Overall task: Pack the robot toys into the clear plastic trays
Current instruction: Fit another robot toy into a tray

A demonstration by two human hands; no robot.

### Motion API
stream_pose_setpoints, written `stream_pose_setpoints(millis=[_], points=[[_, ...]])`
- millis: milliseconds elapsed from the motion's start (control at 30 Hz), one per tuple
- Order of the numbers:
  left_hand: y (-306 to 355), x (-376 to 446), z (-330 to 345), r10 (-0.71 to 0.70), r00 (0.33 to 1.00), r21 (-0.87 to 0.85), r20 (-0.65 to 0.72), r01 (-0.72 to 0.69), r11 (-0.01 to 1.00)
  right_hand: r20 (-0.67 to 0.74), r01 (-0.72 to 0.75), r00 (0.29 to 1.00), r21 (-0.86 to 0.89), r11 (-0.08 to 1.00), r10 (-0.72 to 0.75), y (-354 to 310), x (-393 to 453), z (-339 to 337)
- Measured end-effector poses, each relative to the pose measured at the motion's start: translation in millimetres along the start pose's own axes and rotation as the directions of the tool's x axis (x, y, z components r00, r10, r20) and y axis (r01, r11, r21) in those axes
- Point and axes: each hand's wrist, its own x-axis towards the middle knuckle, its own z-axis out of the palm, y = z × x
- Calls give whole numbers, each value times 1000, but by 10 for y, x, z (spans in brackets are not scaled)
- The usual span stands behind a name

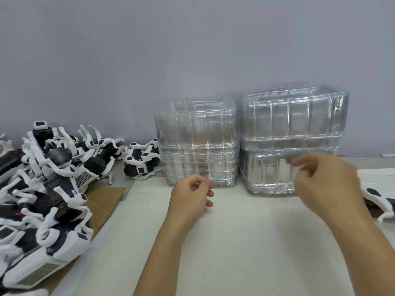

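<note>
Trays [195, 144] of clear plastic stood nested in 2 stacks on the white table [245, 242], against the grey wall [192, 50] at 12 o'clock. The taller stack [292, 137] was to the right, at about 1 o'clock, and its upper trays sat tilted on the lower ones. The 2 stacks stood just beside each other.

The left hand [190, 199] hovered in front of the shorter stack with its fingers loosely curled and nothing in it. The right hand [324, 182] was raised in front of the lower part of the taller stack, fingers bent toward the plastic; it was blurred, and I could not tell whether it pinched a tray or only came near it.

Robot toys [42, 189], black and white, lay heaped at 9 o'clock, partly on a sheet of brown cardboard [102, 201]. 1 toy [142, 161] lay apart from the heap at about 10 o'clock, just beside the shorter stack. Another toy [380, 204] lay at 3 o'clock, partly hidden behind the right forearm
</note>
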Motion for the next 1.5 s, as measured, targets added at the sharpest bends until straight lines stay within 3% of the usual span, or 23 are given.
stream_pose_setpoints(millis=[67,133,200,267,367,433,467,567,633,800,967,1333,1500], points=[[39,-21,28,85,996,18,-22,-85,996,124,100,985,182,978,-123,-100,-73,163],[128,-45,54,239,969,33,-61,-238,971,283,91,941,316,944,-186,-139,-173,366],[287,-55,89,431,898,117,-83,-421,899,387,13,906,379,925,-171,-105,-240,519],[504,-15,130,583,810,231,-62,-557,798,400,-32,904,418,908,-152,-76,-251,585],[929,143,209,742,666,392,79,-705,591,375,-71,915,517,853,-151,-84,-230,573],[1235,302,303,768,591,470,248,-766,438,375,-116,916,588,800,-143,-105,-224,547],[1370,382,365,737,584,511,340,-773,376,371,-136,918,623,770,-138,-119,-224,536],[1605,567,577,529,643,646,554,-732,214,324,-185,941,740,647,-101,-151,-203,499],[1654,658,682,481,646,670,592,-727,152,306,-235,951,811,536,-46,-153,-175,468],[1802,773,667,487,638,589,596,-760,274,343,-313,939,887,338,-30,-158,-136,396],[1853,794,625,482,651,547,587,-757,357,378,-358,924,907,223,-53,-166,-120,366],[1817,834,703,549,617,591,564,-766,253,440,-417,895,884,213,-73,-116,-52,390],[1878,832,682,545,672,609,502,-722,328,455,-436,889,874,215,-49,-114,-50,410]])
